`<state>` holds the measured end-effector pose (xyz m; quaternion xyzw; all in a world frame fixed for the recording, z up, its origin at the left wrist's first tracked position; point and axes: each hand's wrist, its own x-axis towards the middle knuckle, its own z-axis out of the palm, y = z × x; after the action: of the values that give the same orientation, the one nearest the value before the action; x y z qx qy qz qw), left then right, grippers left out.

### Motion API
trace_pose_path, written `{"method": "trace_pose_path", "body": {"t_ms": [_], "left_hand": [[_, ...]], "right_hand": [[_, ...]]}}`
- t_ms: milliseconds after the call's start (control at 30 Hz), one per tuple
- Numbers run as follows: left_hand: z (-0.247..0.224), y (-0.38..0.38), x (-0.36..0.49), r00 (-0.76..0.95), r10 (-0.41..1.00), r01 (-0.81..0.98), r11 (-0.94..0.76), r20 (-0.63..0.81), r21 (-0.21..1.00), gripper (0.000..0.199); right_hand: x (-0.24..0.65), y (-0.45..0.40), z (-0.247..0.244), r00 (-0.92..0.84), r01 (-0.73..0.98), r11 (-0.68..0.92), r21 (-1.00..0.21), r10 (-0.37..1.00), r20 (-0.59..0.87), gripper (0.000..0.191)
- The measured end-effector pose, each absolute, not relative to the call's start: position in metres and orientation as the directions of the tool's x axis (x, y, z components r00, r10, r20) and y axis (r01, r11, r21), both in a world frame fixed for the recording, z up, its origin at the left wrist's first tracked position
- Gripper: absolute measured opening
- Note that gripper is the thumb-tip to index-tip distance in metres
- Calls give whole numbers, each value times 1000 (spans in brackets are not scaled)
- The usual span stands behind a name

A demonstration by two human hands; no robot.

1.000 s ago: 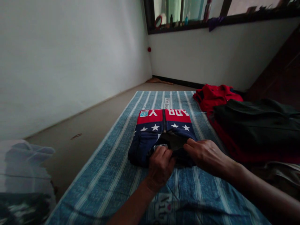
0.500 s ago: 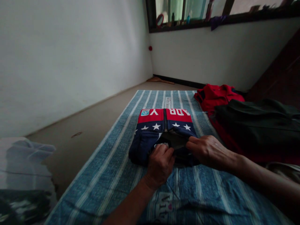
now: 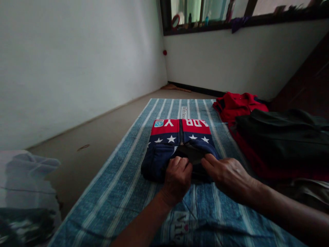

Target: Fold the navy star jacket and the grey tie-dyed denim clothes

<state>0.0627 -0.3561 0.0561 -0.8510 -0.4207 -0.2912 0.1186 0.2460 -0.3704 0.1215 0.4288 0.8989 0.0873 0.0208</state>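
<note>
A folded zip jacket (image 3: 164,139), red and navy with white stars and letters, lies on a blue striped bedsheet (image 3: 128,151). Its collar end faces me, and the dark lining shows in the neck opening. My left hand (image 3: 178,176) has its fingers curled closed over the near collar edge, left of the opening. On the right side of the collar, my right hand (image 3: 226,173) pinches the fabric between thumb and fingers. The fingertips of both hands are partly hidden by the cloth and knuckles.
To the right lie a red garment (image 3: 238,104) and a stack of dark folded clothes (image 3: 285,137). A translucent plastic bag (image 3: 31,178) is at the lower left, beside the bed. Small bottles and a round mirror (image 3: 175,21) stand on the window sill.
My right hand has shifted slightly left and lower along the collar. My left hand has risen a little, and the pale patch by its fingers is now covered.
</note>
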Motion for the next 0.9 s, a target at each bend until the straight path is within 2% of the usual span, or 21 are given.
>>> {"method": "trace_pose_path", "body": {"t_ms": [100, 167, 233, 300, 467, 633, 900], "left_hand": [[55, -358, 61, 478, 629, 767, -639, 614, 57, 28], [53, -358, 61, 476, 626, 766, -640, 618, 58, 30], [51, -358, 61, 475, 623, 768, -638, 621, 52, 31], [51, -359, 61, 482, 619, 766, -641, 621, 44, 30], [60, -371, 51, 530, 650, 775, -632, 544, 0, 17], [70, -382, 24, 611, 657, 768, -628, 442, -128, 17], [77, -377, 11, 658, 623, 740, -639, 423, -210, 32]], "right_hand": [[225, -389, 110, -592, 794, 546, 266, 793, 141, 39], [215, -394, 100, -568, 812, 507, 288, 801, 190, 36], [210, -392, 92, -551, 827, 490, 277, 805, 221, 23], [211, -387, 87, -564, 822, 505, 262, 784, 258, 18], [222, -382, 82, -617, 787, 560, 259, 707, 347, 17], [226, -384, 77, -628, 774, 590, 230, 670, 395, 17], [232, -384, 74, -666, 735, 634, 240, 609, 431, 20]]}}
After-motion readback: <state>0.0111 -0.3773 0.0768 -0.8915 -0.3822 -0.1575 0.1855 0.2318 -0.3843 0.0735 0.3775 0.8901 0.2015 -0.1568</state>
